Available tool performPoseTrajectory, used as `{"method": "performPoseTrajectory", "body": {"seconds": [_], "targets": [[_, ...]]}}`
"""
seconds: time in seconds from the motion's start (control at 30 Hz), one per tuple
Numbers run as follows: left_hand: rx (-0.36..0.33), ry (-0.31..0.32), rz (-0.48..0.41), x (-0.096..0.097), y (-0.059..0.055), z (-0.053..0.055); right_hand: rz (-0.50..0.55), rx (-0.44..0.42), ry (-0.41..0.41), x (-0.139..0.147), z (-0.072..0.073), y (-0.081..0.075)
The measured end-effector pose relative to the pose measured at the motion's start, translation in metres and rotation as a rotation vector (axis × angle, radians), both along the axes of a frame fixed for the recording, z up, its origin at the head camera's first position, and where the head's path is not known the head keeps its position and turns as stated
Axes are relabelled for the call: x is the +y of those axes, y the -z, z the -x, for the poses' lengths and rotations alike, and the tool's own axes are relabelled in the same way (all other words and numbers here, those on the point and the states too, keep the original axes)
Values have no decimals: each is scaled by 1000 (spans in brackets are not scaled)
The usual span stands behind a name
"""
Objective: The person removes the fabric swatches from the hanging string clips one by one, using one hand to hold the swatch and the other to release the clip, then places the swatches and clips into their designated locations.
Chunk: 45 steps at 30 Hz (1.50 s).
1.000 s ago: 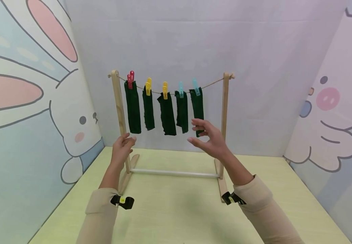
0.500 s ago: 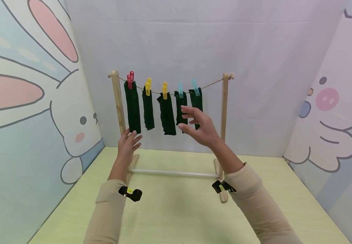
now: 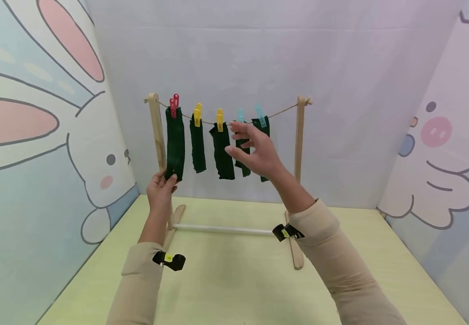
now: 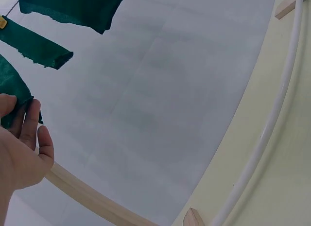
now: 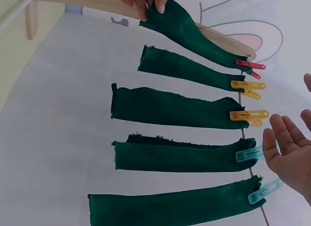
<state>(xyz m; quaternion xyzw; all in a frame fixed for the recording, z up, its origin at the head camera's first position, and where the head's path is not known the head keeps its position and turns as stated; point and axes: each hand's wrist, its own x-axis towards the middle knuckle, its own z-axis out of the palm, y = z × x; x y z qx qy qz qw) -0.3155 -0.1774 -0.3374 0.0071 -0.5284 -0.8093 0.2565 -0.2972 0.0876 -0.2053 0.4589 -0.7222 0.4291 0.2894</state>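
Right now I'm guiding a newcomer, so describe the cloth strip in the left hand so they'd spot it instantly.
Find the wooden rack on the table, with a cord strung across its top. Of the five green strips hanging there, take the leftmost strip. It alone hangs from a red peg, and the left hand pinches its lower end.

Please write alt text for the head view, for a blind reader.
A left hand pinches the lower end of the leftmost green cloth strip, one of five pegged to a rope between wooden posts. The right hand, holding nothing, is raised in front of the fourth strip.
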Motion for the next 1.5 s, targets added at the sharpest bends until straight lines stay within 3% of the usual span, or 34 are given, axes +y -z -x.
{"method": "performPoseTrajectory", "body": {"seconds": [0.1,0.23,0.4,0.53,0.67,0.9,1.13,1.33,1.5], "targets": [[-8,47,-44,-4,1,-1,-17,-13,18,-7,1,-7],[-21,174,-82,-8,1,0,-33,-38,29,-15,3,-16],[-37,340,-12,-12,1,2,-52,-58,51,-24,5,-27],[-53,418,54,-15,2,4,-71,-93,75,-30,8,-32],[-81,388,100,-16,3,5,-78,-111,90,-35,11,-40],[-116,222,211,-14,4,1,-55,-81,92,-46,18,-53],[-24,136,293,-14,4,-7,-87,-79,121,-61,24,-69],[-52,65,352,-17,5,-8,-205,-41,165,-83,35,-80],[-43,58,334,-21,2,-10,-326,-124,231,-105,42,-91]]}}
